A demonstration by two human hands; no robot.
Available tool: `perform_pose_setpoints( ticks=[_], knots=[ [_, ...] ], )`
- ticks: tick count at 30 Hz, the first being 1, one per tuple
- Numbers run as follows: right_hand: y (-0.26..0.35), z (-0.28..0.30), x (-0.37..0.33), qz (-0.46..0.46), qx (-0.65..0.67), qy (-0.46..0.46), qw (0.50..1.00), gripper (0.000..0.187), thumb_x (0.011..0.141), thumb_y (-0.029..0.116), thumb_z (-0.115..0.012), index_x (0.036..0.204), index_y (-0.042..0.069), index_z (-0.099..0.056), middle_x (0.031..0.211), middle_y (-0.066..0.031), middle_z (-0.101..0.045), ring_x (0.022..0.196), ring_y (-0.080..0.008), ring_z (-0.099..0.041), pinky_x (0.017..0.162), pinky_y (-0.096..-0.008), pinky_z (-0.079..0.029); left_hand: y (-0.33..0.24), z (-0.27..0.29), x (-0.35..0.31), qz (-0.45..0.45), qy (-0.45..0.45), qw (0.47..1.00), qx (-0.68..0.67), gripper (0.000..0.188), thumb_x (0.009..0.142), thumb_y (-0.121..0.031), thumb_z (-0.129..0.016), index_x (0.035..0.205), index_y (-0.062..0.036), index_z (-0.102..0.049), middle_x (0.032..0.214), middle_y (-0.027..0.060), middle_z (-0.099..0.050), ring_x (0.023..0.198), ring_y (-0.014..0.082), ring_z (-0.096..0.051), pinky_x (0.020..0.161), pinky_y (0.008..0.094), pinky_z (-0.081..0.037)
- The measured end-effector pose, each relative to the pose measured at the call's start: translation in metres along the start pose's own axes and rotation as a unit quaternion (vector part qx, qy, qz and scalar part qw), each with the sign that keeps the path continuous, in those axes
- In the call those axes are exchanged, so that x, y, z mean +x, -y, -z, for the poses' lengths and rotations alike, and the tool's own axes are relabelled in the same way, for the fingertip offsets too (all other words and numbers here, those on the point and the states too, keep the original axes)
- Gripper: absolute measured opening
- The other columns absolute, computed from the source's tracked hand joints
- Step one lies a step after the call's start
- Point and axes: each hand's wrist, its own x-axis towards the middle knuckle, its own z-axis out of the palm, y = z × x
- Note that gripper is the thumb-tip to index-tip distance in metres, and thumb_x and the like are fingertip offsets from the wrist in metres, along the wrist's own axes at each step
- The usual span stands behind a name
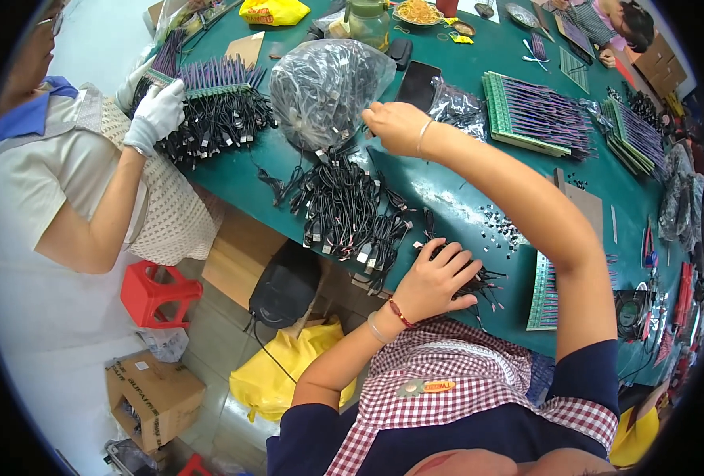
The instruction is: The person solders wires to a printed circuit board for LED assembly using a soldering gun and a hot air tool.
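My left hand [441, 279] lies with fingers spread over a bunch of black cables [488, 281] at the table's near edge. Farther off, my right hand [399, 128] reaches across the table with its fingers closed in a pinch. What it pinches, if anything, is too small to make out. Just left of it stands a clear plastic bag [328, 87] with cables inside. A tangled pile of black USB cables [340, 198] lies between my hands and the bag, some hanging over the edge.
At the left, a person's white-gloved hand [160, 115] touches a row of black cables [217, 119]. Green circuit boards with purple wires [534, 111] are stacked at the right. Small black parts [501, 226] lie scattered nearby. A phone [420, 84] rests beyond my right hand. A red stool [158, 293] stands below.
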Motion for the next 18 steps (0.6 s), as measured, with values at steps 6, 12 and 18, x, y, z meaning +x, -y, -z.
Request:
perform_pose_setpoints(
  ticks=[6,12,18],
  knots=[
    [0.017,0.016,-0.048,0.098,0.000,0.036,0.995,0.027,0.075,0.010,-0.059,0.097,0.002,-0.047,0.091,-0.0148,-0.050,0.080,-0.0320,-0.058,0.068,-0.0402,-0.050,0.002,0.001,-0.003,0.005,-0.002,1.000,0.004,0.048,0.073,-0.045,-0.062,0.106,-0.0094,-0.060,0.102,0.0073,-0.057,0.101,0.0237,-0.051,0.095,0.0439,-0.036],
    [0.038,-0.011,-0.075,0.319,-0.062,0.011,0.946,0.025,0.079,0.016,-0.053,0.103,0.011,-0.046,0.094,-0.0060,-0.046,0.088,-0.0200,-0.051,0.073,-0.0311,-0.043,0.001,0.002,-0.002,0.002,-0.008,1.000,0.003,0.048,0.074,-0.044,-0.062,0.106,-0.0091,-0.060,0.103,0.0075,-0.057,0.102,0.0239,-0.051,0.095,0.0443,-0.035],
    [0.029,-0.019,-0.076,0.293,-0.057,-0.019,0.954,0.026,0.078,0.018,-0.054,0.101,0.008,-0.049,0.093,-0.0051,-0.049,0.087,-0.0188,-0.051,0.074,-0.0304,-0.042,-0.003,0.000,-0.002,-0.004,-0.002,1.000,0.003,0.050,0.073,-0.046,-0.061,0.107,-0.0093,-0.059,0.103,0.0074,-0.057,0.101,0.0242,-0.051,0.094,0.0441,-0.035]
  ],
)
